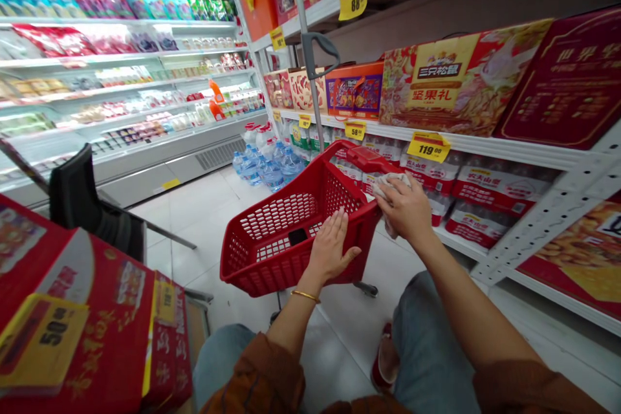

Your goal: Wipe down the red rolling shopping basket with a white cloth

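Observation:
A red plastic shopping basket with wheels stands on the floor in front of me, tilted in view. My left hand, with a gold bangle at the wrist, rests on the near rim, its fingers stretched out and holding nothing. At the basket's right corner, my right hand presses a pale crumpled cloth against the red rim, fingers bent over it. A small dark object lies inside the basket. Part of the cloth is hidden under my right fingers.
Shelves on the right hold gift boxes above packs of bottled water. Large water bottles stand on the floor ahead. At left are a black chair, red boxes and a lit refrigerated display.

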Motion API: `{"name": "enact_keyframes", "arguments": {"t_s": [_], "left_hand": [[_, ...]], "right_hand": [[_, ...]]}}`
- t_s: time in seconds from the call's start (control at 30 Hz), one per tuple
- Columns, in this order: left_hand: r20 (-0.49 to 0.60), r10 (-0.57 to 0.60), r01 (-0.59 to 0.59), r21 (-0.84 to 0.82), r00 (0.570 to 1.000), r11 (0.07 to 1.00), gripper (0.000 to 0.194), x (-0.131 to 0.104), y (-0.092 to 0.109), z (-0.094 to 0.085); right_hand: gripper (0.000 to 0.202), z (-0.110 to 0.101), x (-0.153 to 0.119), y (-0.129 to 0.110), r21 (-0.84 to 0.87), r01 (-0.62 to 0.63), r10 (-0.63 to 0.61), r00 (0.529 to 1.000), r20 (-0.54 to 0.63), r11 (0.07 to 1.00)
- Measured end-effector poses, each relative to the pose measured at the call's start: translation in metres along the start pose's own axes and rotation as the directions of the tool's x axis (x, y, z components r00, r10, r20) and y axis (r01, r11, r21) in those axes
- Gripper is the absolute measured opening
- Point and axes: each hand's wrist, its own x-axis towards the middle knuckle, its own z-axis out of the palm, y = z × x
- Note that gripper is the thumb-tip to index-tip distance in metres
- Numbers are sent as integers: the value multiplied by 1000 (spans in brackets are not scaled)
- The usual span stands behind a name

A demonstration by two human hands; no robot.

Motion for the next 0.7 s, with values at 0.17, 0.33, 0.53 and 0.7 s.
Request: {"name": "enact_keyframes", "arguments": {"t_s": [0.17, 0.33, 0.53, 0.7], "left_hand": [[7, -2, 2, -1, 1000, 1000, 85, -2, -1, -3], [-4, -8, 8, 3, 1000, 1000, 80, -5, -4, -2], [-39, -17, 17, 12, 999, 1000, 78, -10, -6, 0], [-60, -11, 12, 22, 998, 1000, 78, -16, -4, -1]], "right_hand": [[34, 1, 7, -1, -8, -13, 13, 1000, -4, 1000], [34, 0, 6, -10, -52, -18, 14, 997, -77, 998], [31, 6, -22, -56, -43, 28, -32, 996, -89, 999], [33, 16, -36, -80, -35, 55, -59, 991, -121, 998]]}}
